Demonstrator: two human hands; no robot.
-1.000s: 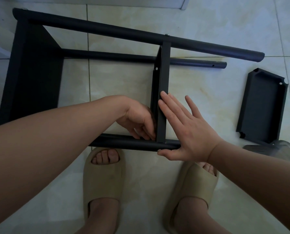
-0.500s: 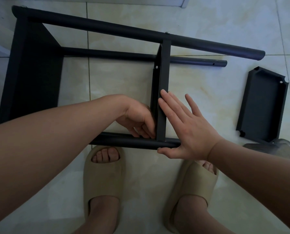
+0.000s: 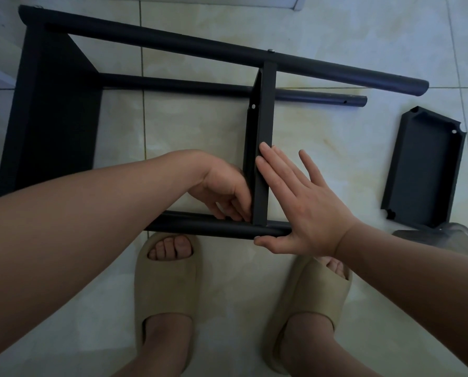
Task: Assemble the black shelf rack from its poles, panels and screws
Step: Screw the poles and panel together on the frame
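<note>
The black rack lies on its side on the tiled floor. A large end panel [image 3: 53,118] joins the poles at the left. A narrow middle panel [image 3: 262,118] spans from the far pole [image 3: 173,40] to the near pole [image 3: 189,223]. My left hand [image 3: 224,189] has its fingers curled down at the joint of the middle panel and the near pole; what the fingertips hold is hidden. My right hand [image 3: 306,208] presses flat against the panel's right face, thumb under the near pole. A screw head [image 3: 271,51] shows on the far pole above the panel.
A loose black panel [image 3: 423,170] lies face up at the right, beside a clear plastic object [image 3: 450,239]. A lower pole [image 3: 186,84] ends free at the right, with a hole near its tip. My feet in beige slippers [image 3: 167,284] stand just below the near pole.
</note>
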